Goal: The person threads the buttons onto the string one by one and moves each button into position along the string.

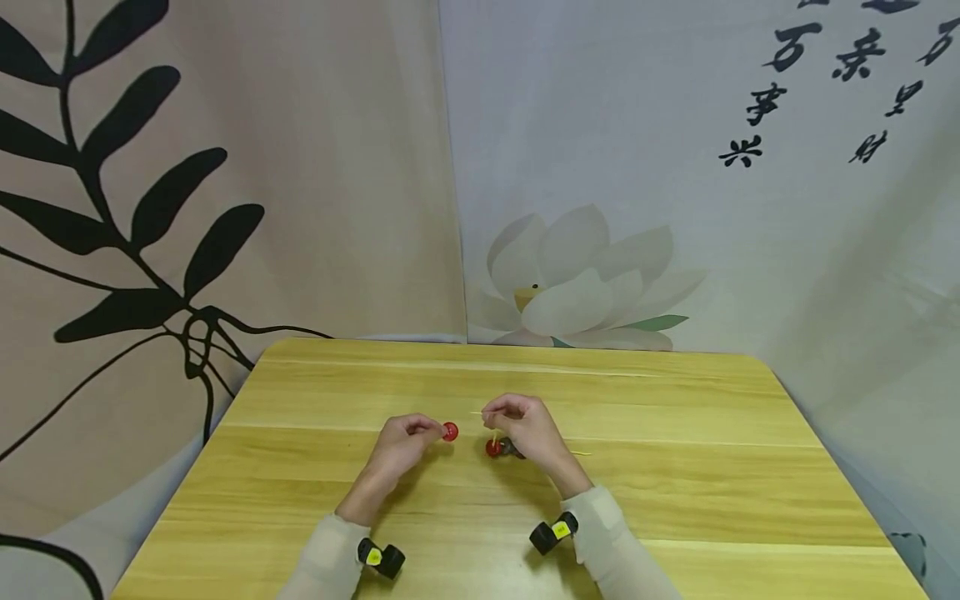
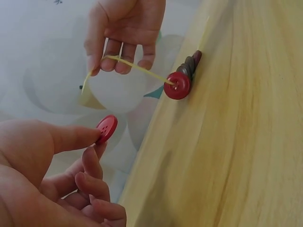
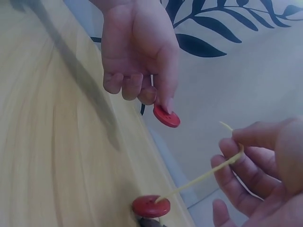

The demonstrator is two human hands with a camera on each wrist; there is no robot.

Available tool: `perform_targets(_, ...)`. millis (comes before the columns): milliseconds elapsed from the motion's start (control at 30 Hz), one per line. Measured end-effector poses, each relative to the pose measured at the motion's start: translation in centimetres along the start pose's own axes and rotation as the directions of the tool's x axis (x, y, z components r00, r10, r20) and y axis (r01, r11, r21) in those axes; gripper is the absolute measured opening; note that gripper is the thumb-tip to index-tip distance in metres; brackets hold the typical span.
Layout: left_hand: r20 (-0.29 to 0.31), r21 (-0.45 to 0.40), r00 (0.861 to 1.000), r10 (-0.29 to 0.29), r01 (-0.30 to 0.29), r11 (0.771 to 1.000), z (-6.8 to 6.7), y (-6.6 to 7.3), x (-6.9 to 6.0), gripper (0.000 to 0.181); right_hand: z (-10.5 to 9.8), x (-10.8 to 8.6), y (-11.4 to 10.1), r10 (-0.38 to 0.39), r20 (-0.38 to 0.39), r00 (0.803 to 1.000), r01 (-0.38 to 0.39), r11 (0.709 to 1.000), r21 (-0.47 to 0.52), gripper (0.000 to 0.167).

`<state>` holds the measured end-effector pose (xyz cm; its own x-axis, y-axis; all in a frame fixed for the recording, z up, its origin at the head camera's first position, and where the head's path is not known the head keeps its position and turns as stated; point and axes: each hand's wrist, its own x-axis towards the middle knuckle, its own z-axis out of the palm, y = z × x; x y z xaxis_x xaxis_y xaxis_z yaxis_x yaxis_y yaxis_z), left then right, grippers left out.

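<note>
Between thumb and fingertip my left hand (image 1: 401,446) pinches a red button (image 2: 108,128) with several holes, held above the table. My right hand (image 1: 528,429) pinches a thin yellow string (image 3: 201,177) near its end, and a short tip sticks out past the fingers. From there the string runs down through a second red button (image 2: 178,85) on the table. Behind that one, several dark buttons (image 2: 188,66) are stacked along the same string. The two hands are apart, with the left hand's button left of the string's tip.
The wooden table (image 1: 690,483) has a light grain. The string's other end (image 1: 581,453) lies on it, right of the right hand. Behind stand cloth hangings with a printed dark plant (image 1: 161,200), a pale flower (image 1: 585,283) and black characters.
</note>
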<state>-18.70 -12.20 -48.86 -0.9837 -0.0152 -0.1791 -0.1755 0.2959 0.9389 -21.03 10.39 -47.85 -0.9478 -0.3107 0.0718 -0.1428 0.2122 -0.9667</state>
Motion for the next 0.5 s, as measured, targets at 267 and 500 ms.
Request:
perform_targets(267, -0.032, -0.036, 0.999, 0.013, -0.014, 0.999, 0.06, 0.27, 0.02, 0.012, 0.4, -0.3, -0.61, -0.001, -0.009, 1.0, 0.0, 0.999, -0.039, 0.012)
perform_targets(500, -0.075, -0.077, 0.997, 0.012, -0.018, 0.997, 0.25, 0.5, 0.08, 0.012, 0.79, -0.45, -0.82, -0.035, -0.02, 0.999, 0.033, 0.994, -0.105, 0.008)
